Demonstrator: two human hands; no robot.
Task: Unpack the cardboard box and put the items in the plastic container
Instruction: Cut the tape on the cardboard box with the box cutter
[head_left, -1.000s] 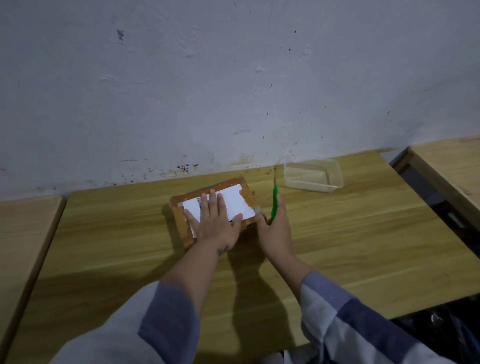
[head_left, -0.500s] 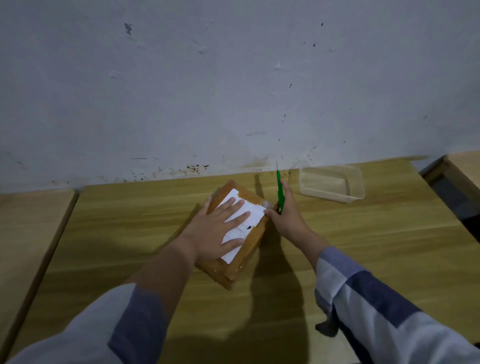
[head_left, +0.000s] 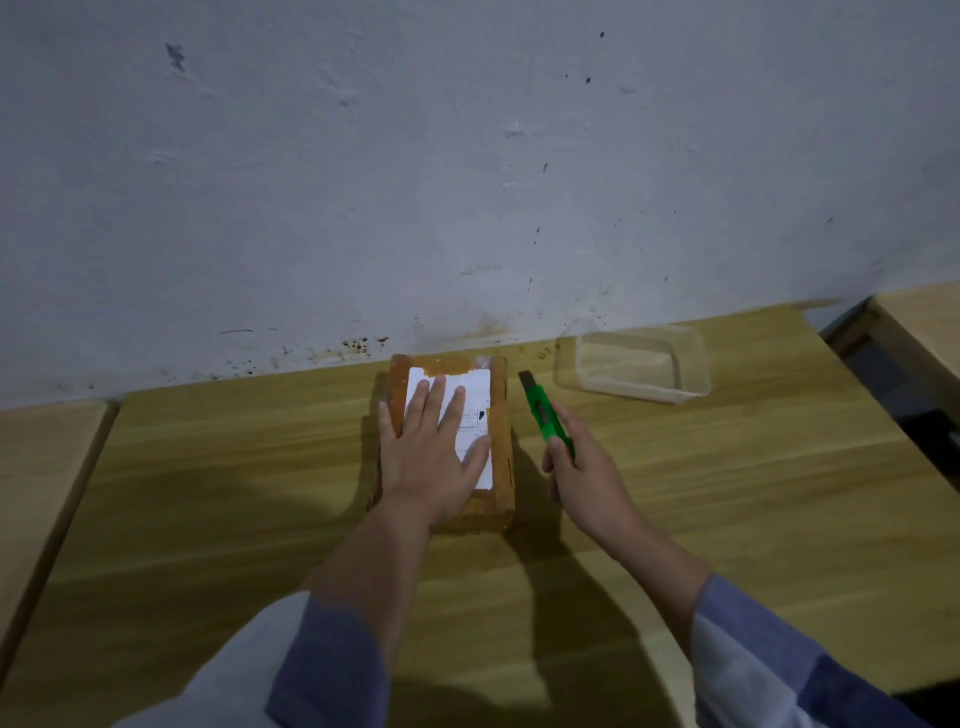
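One brown taped cardboard box (head_left: 451, 441) with a white label lies on the wooden bench (head_left: 727, 493) near the wall, still sealed. The left hand (head_left: 434, 452) presses flat on its top, fingers (head_left: 435, 400) straight and spread over the label. Just beside the box's right side, the right hand (head_left: 584, 470) grips one green utility knife (head_left: 545, 413), fingers curled round its handle. One clear rectangular plastic container (head_left: 636, 366) sits apart to the right.

The cardboard box (head_left: 451, 441) is lying on the table (head_left: 208, 493) under the left hand (head_left: 434, 452), which is resting flat on its label (head_left: 470, 410). Just right of it, the right hand (head_left: 584, 475) is holding the cutter (head_left: 545, 415), which is pointing away toward the wall (head_left: 467, 156). The plastic container (head_left: 636, 369) is sitting beyond the right hand, near the wall.
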